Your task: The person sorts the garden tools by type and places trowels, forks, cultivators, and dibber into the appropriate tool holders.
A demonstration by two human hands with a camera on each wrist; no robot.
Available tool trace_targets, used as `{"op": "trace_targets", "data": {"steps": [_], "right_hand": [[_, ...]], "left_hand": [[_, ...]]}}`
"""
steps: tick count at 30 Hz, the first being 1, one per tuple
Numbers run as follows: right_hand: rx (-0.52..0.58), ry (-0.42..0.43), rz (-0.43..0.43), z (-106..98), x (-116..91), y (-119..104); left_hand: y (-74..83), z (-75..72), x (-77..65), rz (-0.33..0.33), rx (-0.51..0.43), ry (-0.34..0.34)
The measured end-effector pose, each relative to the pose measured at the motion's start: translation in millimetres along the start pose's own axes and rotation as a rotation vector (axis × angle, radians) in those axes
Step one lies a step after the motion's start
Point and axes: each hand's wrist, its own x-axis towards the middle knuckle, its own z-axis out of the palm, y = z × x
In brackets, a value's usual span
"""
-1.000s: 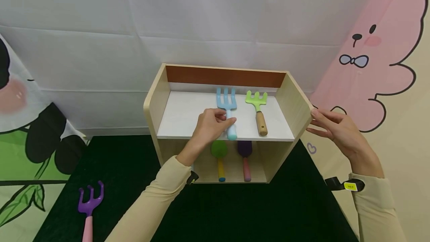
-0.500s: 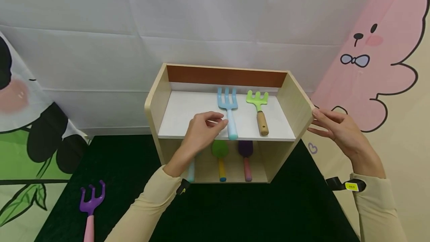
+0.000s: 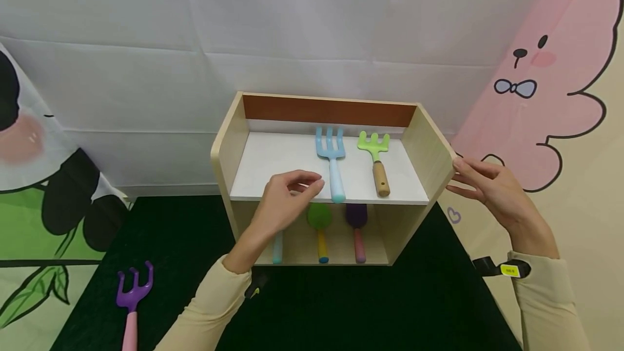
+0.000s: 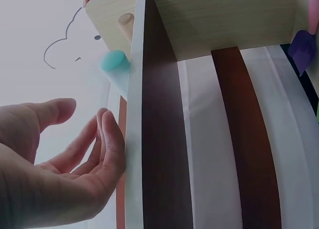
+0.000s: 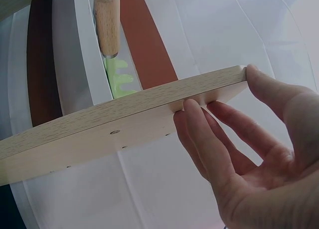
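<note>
A light-blue garden fork (image 3: 336, 175) lies on the white upper board of a small wooden shelf (image 3: 331, 201), its handle toward the front edge. Just left of that handle hovers my left hand (image 3: 290, 196), thumb and fingers apart with nothing between them. In the left wrist view its fingers (image 4: 112, 144) are right beside the board's edge. To the right of the blue fork lies a green hand rake (image 3: 374, 148) with a wooden handle. My right hand (image 3: 494, 191) holds the front edge of the shelf's right side panel, thumb on the edge, fingertips (image 5: 192, 107) against the outer face.
The lower compartment holds a green trowel (image 3: 319, 218) with a yellow handle, a purple trowel (image 3: 356, 216) with a pink handle, and a light-blue handle (image 3: 278, 248). A purple hand rake (image 3: 129, 298) lies on the dark green tabletop (image 3: 380, 307) at left. White cloth (image 3: 292, 26) hangs behind.
My left hand has let go of the blue fork's handle and moved left and down, away from it. The fork stays on the upper board. My right hand keeps its place.
</note>
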Motion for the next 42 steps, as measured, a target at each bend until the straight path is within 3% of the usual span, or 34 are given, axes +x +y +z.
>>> {"op": "trace_targets", "data": {"steps": [24, 42], "right_hand": [[0.019, 0.001, -0.004, 0, 0, 4], [0.050, -0.008, -0.015, 1, -2, -1]], "left_hand": [[-23.0, -15.4, -40.9, 0.014, -0.087, -0.004], [-51.1, -31.5, -75.9, -0.143, -0.062, 0.052]]}}
